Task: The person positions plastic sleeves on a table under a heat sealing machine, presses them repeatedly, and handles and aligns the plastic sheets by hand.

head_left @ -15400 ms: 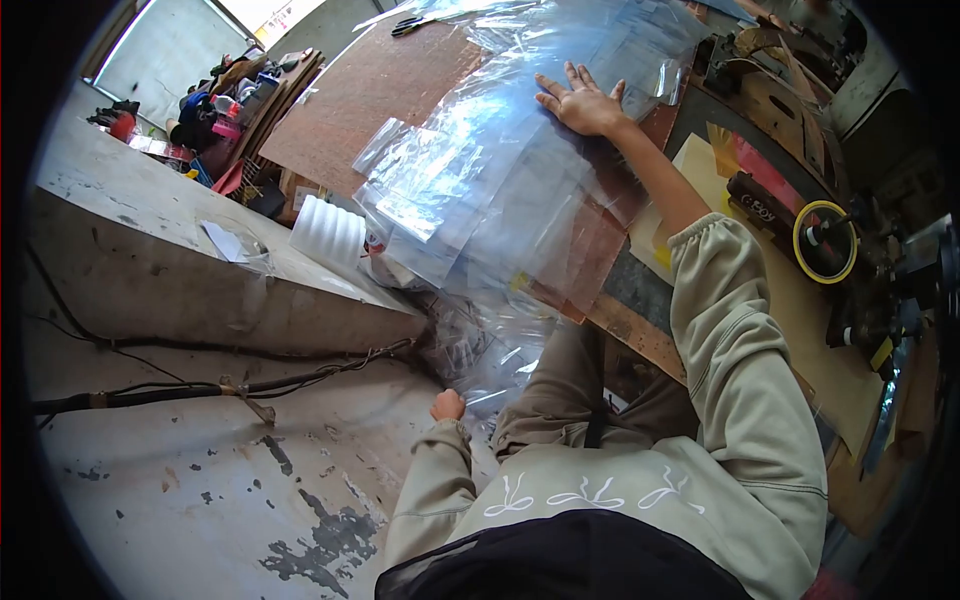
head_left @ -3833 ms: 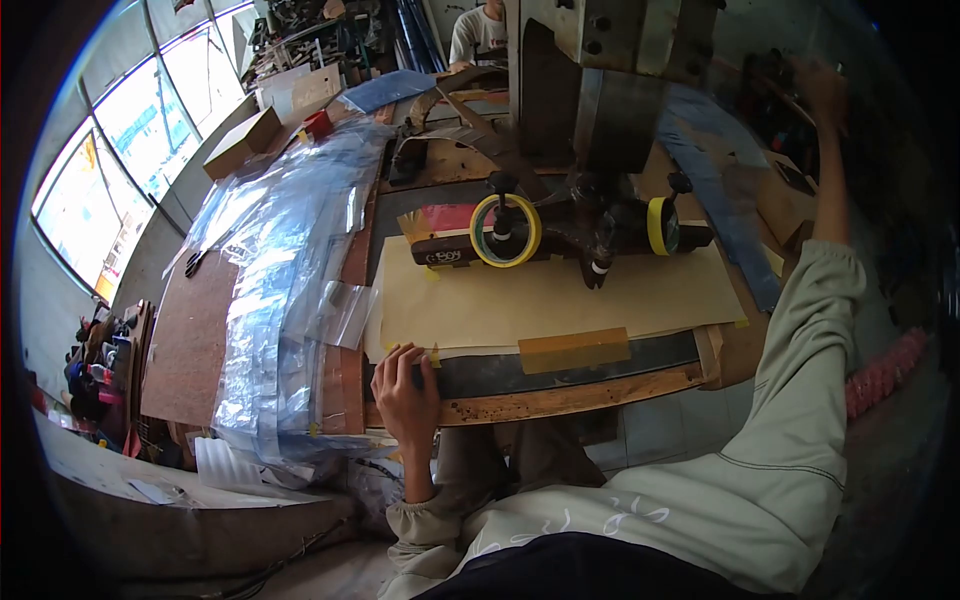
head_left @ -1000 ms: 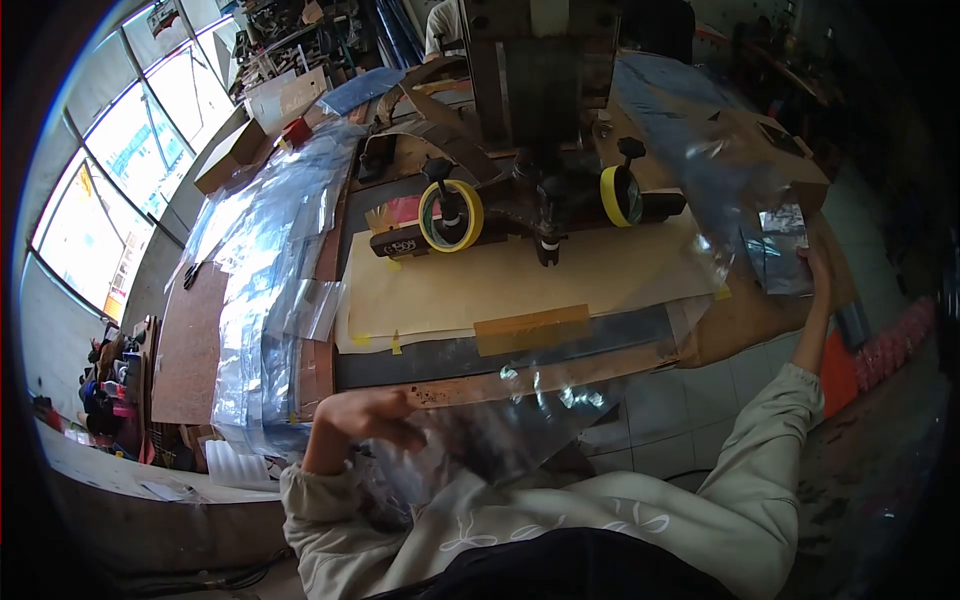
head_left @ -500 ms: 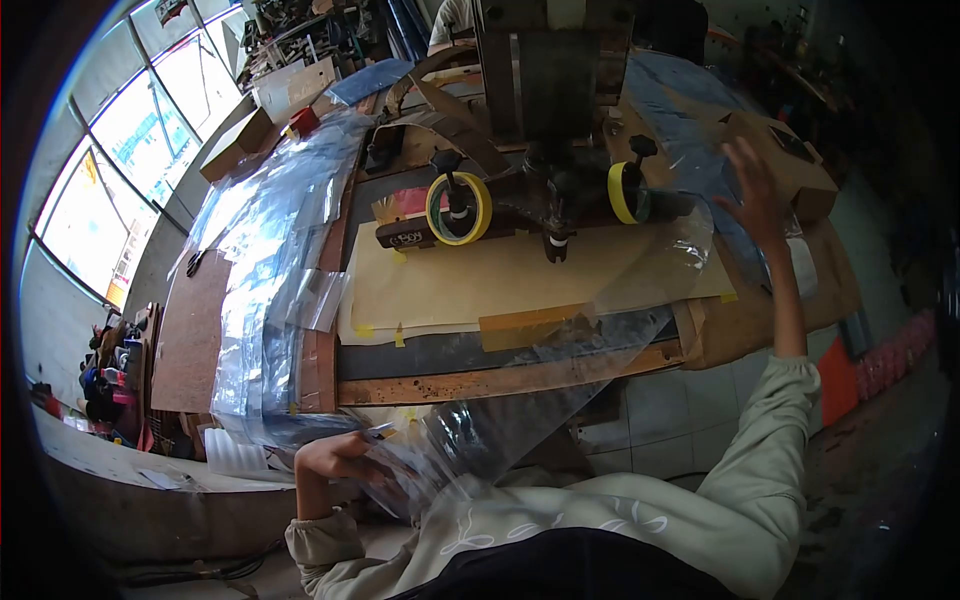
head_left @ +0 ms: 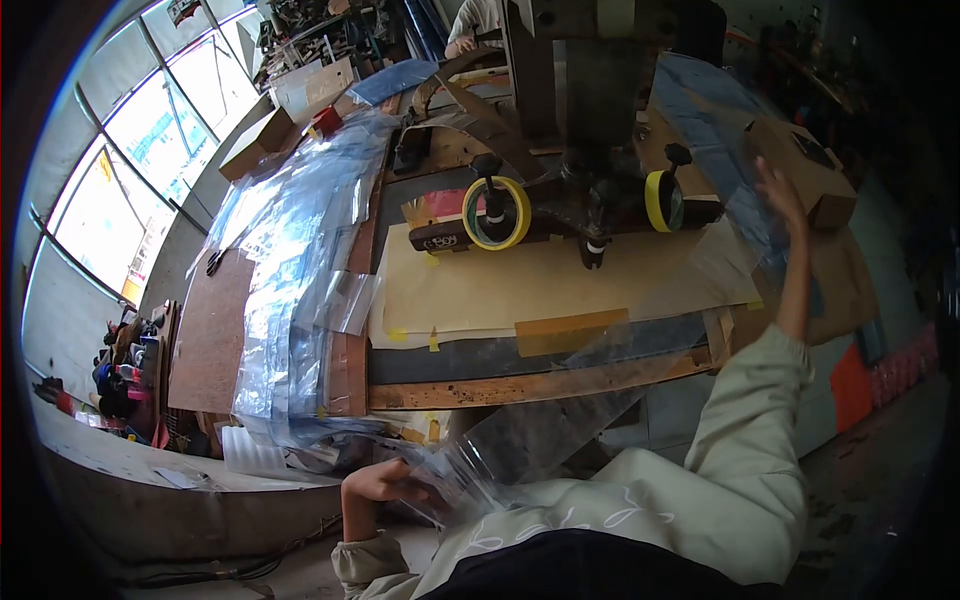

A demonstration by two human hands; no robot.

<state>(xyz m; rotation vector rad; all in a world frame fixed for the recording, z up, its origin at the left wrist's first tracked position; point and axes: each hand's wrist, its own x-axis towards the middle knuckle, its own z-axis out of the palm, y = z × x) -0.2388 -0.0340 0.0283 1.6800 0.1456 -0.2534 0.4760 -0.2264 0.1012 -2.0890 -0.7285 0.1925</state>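
My left hand [head_left: 392,484] is low in front of the table edge, its fingers curled on a clear plastic sheet [head_left: 540,435]. The sheet slants up from there over the wooden edge and across the beige board [head_left: 470,285]. At the far right, my right hand [head_left: 782,198] reaches forward over blue-tinted plastic sheets [head_left: 735,190], with its fingers stretched out and nothing visible in them. I cannot tell whether it touches them. Beside it sits a cardboard box [head_left: 800,165].
A machine's dark crossbar [head_left: 440,236] with two yellow tape rolls [head_left: 497,214] spans the board. Shiny plastic sleeves [head_left: 290,310] lie in a pile at left. Behind the machine is another person [head_left: 475,25]. An amber strip [head_left: 570,332] lies at the board's front.
The view has swung left, so the table sits further right in the picture. My right hand's fingers look less spread. My left hand still grips the clear sheet.
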